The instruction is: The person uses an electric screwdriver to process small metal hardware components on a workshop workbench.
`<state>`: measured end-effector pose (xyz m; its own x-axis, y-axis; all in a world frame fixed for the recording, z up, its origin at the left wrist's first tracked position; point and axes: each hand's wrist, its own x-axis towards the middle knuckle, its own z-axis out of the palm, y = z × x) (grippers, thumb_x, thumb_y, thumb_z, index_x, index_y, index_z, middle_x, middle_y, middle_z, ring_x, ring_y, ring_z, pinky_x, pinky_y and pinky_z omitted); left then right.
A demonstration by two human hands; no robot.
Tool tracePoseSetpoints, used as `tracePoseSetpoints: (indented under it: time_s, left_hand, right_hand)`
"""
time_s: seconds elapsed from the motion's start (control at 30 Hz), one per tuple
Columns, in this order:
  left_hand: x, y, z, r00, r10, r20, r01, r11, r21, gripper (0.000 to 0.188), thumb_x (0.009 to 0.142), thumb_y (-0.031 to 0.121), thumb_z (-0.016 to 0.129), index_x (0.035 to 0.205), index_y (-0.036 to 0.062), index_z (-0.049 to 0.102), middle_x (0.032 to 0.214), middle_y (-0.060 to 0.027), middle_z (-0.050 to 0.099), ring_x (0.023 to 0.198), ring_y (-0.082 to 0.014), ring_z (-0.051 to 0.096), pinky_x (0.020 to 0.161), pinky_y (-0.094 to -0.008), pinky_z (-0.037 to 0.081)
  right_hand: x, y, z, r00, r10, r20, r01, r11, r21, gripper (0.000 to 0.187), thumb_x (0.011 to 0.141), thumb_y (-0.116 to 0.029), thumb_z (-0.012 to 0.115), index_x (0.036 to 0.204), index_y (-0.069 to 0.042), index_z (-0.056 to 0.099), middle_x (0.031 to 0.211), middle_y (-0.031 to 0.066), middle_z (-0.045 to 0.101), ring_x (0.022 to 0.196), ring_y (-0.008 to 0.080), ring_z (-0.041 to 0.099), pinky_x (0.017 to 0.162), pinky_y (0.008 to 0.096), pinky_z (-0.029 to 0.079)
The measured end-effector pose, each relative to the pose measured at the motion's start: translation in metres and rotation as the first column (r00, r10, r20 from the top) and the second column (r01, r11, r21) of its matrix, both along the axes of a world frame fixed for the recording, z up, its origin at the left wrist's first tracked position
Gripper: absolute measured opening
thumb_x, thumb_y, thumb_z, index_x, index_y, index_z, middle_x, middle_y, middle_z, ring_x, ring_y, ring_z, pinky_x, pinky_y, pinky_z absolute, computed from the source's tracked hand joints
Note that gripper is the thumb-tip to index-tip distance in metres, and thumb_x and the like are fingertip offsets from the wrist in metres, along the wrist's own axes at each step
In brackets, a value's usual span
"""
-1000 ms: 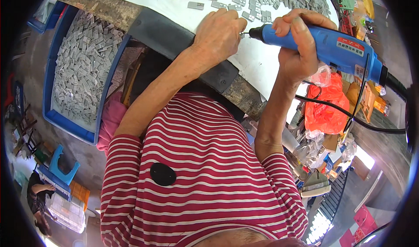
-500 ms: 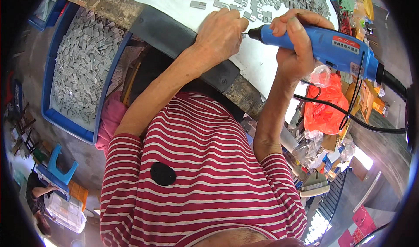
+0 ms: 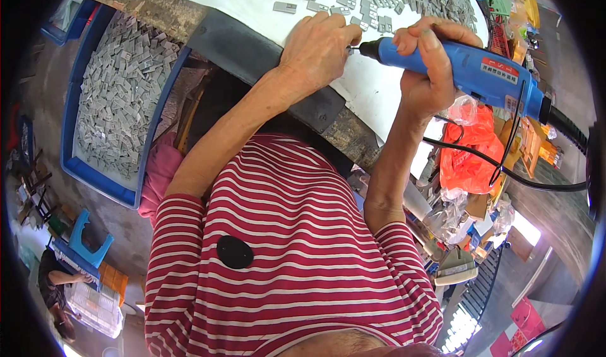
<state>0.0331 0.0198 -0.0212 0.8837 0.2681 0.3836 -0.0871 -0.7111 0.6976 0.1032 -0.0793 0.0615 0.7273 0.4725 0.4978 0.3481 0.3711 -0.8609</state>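
Note:
My right hand (image 3: 432, 66) is wrapped round a blue electric screwdriver (image 3: 470, 70), held sideways with its black nose to the left. Its thin bit reaches the fingertips of my left hand (image 3: 320, 51), just above the white tabletop (image 3: 249, 16). The left fingers are curled and pinched together; what they grip is hidden behind them. Small flat grey plastic pieces (image 3: 285, 7) lie spread beyond that hand, several of them in loose rows. A denser heap of similar grey pieces (image 3: 442, 0) sits at the far right of the table.
A blue tub (image 3: 136, 196) full of grey pieces (image 3: 120, 92) stands at the left. Dark padding (image 3: 237, 44) covers the table's near edge. The black cable (image 3: 536, 183) loops at the right, by a red plastic bag (image 3: 470, 161). Another person (image 3: 53, 281) is at the far left.
Both hands stay almost in place, the screwdriver bit still at the left fingertips. The screwdriver's rear end has dipped very slightly.

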Motion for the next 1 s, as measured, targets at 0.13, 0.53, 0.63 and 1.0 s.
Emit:
tracePoseSetpoints:
  time_s: [0.13,0.53,0.63,1.0]
  left_hand:
    - [0.000,0.000,-0.001,1.000,-0.004,-0.017,0.004,1.000,0.022,0.013,0.067,0.003,0.062,0.079,0.0060,0.059,0.073,-0.0084,0.053,0.074,-0.0265,0.051,0.069,-0.0372,0.041]
    - [0.000,0.001,-0.002,1.000,-0.013,-0.028,0.015,0.999,0.042,0.009,0.069,0.007,0.059,0.078,0.0053,0.059,0.073,-0.0086,0.052,0.075,-0.0266,0.051,0.069,-0.0366,0.040]
    - [0.000,0.001,-0.002,1.000,-0.011,-0.029,0.012,0.999,0.032,0.009,0.069,0.008,0.058,0.078,0.0052,0.058,0.073,-0.0085,0.051,0.075,-0.0265,0.050,0.069,-0.0368,0.040]
    - [-0.002,0.002,-0.002,0.993,-0.048,0.105,0.049,0.999,-0.002,0.013,0.068,0.007,0.061,0.081,0.0053,0.057,0.076,-0.0078,0.052,0.071,-0.0248,0.049,0.066,-0.0358,0.039]
  right_hand:
    - [0.001,-0.003,0.000,0.999,0.028,0.039,-0.027,1.000,-0.007,0.023,0.073,0.003,0.051,0.095,0.003,0.046,0.076,0.0216,0.054,0.051,0.0200,0.050,0.057,0.0395,0.047]
    - [-0.002,-0.010,-0.001,0.999,0.004,0.053,-0.010,0.995,0.104,0.024,0.072,0.002,0.052,0.095,0.003,0.046,0.078,0.0212,0.053,0.052,0.0205,0.049,0.055,0.0394,0.046]
    - [-0.003,-0.011,0.003,1.000,0.003,-0.012,-0.001,0.990,0.138,0.029,0.072,0.002,0.058,0.096,0.000,0.042,0.069,0.0154,0.054,0.051,0.0172,0.051,0.052,0.0332,0.048]
    - [-0.006,-0.018,0.010,0.996,0.000,-0.092,0.020,0.977,0.215,0.026,0.071,0.003,0.056,0.094,0.001,0.044,0.071,0.0184,0.053,0.052,0.0196,0.051,0.054,0.0366,0.046]
